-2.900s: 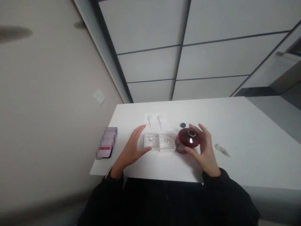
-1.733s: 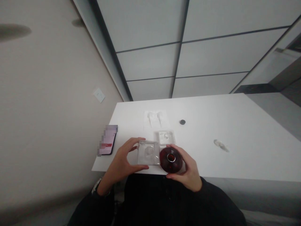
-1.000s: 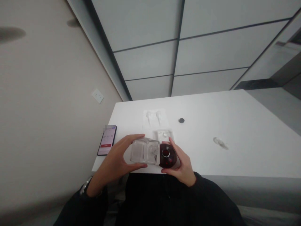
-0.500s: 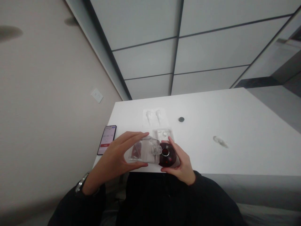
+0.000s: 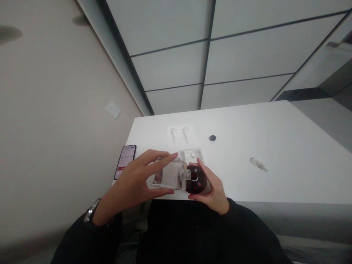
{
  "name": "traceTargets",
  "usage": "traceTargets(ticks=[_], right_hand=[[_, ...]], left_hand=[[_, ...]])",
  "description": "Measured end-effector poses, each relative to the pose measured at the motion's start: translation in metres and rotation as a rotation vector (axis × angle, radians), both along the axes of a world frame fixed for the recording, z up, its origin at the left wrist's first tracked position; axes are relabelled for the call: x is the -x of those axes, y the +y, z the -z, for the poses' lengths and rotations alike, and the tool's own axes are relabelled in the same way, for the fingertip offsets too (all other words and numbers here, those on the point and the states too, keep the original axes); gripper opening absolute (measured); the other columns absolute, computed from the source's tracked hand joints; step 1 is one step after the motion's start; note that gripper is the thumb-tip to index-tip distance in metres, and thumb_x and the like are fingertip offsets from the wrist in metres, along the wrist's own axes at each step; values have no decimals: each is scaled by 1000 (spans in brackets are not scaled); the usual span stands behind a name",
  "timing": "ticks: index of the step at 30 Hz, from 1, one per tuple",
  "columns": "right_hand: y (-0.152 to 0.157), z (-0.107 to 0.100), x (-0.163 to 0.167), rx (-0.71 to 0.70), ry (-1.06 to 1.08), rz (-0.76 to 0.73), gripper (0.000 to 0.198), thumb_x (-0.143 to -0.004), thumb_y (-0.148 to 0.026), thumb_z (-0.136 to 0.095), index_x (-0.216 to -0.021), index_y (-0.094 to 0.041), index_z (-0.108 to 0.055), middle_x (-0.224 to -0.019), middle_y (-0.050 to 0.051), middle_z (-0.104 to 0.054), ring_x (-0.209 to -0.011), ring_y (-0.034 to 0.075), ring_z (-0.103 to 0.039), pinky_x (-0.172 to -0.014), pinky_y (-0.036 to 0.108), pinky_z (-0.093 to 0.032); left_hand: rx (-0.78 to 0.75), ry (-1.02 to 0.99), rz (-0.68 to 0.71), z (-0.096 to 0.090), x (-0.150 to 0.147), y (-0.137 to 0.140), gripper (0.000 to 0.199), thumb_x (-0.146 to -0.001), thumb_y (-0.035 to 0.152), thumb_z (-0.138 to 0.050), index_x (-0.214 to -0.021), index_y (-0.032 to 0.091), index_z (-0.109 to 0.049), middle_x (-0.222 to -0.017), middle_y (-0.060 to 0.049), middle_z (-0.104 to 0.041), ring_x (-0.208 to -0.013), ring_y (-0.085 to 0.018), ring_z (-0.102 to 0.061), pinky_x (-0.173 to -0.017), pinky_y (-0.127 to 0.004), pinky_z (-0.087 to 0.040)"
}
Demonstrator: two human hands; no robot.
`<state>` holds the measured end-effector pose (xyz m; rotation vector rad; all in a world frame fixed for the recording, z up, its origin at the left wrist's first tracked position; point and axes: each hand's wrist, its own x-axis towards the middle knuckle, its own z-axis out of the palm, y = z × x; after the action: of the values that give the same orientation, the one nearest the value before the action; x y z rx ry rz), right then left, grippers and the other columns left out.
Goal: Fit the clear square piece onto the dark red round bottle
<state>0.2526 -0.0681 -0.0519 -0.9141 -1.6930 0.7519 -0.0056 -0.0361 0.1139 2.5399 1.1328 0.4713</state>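
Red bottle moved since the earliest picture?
Yes, the red bottle has moved left and toward the near edge of the table, judged against the dark disc.

The clear bottle (image 5: pixel 171 178) looks smooth and glassy, the red bottle (image 5: pixel 198 184) glossy, the tabletop (image 5: pixel 233 146) matt.

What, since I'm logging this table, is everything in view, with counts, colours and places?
table: 1, white, centre
red bottle: 1, dark red, centre
clear bottle: 1, transparent, beside red bottle
clear container: 1, transparent, behind red bottle
nozzle-like pieces: 2, white, far table
sheet: 1, whitish, under them
disc: 1, grey, right of pieces
unclear item: 1, pale, table's right
phone: 1, pinkish screen, table's left edge
wall: 1, grey-beige, left
outlet: 1, white, on wall
ovals: 2, dark, blurred, upper left
panels: several, pale, beyond table
wristband: 1, silvery, lower left
sleeves: 2, black, below
left grip: 1, on clear bottle
right grip: 1, on red bottle
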Motion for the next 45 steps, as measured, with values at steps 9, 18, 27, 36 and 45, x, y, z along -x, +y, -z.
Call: traceTargets(ticks=[9,18,27,36,45], right_hand=[[1,-2,0,-12,-11,-9,113,-82,-56,-90,-172,-27,-28,-144,17,-72,-128,38,-73,-110,53,-60],[2,-5,1,-29,14,-15,107,-86,-60,-85,-172,-30,-28,-144,15,-72,-128,36,-73,-109,51,-60],[3,-3,1,-51,13,-17,109,-85,-59,-86,-172,-27,-29,-143,16,-73,-128,36,-73,-108,51,-60],[3,-5,1,-60,3,-16,110,-85,-58,-87,-172,-27,-27,-142,16,-73,-127,36,-74,-108,51,-61],[2,-2,0,-50,10,-10,111,-84,-58,-88,-172,-27,-28,-143,16,-72,-128,36,-73,-109,50,-60]], left_hand=[[-22,45,21,-3,-2,2,83,-88,38,-88,-161,37,-49,-144,-8,-68,-127,-29,-69,-106,-43,-61],[-10,129,15,-7,0,4,80,-89,42,-87,-160,36,-50,-144,-9,-68,-128,-30,-68,-107,-43,-60],[-97,175,60,-12,-5,4,81,-88,35,-88,-158,28,-50,-140,-11,-69,-124,-30,-68,-101,-44,-61],[-136,229,81,-18,-10,4,82,-86,33,-91,-157,26,-50,-137,-13,-70,-121,-31,-70,-97,-44,-62],[-153,240,95,-21,-12,5,80,-86,32,-90,-156,24,-52,-135,-14,-70,-119,-32,-70,-95,-45,-63]])
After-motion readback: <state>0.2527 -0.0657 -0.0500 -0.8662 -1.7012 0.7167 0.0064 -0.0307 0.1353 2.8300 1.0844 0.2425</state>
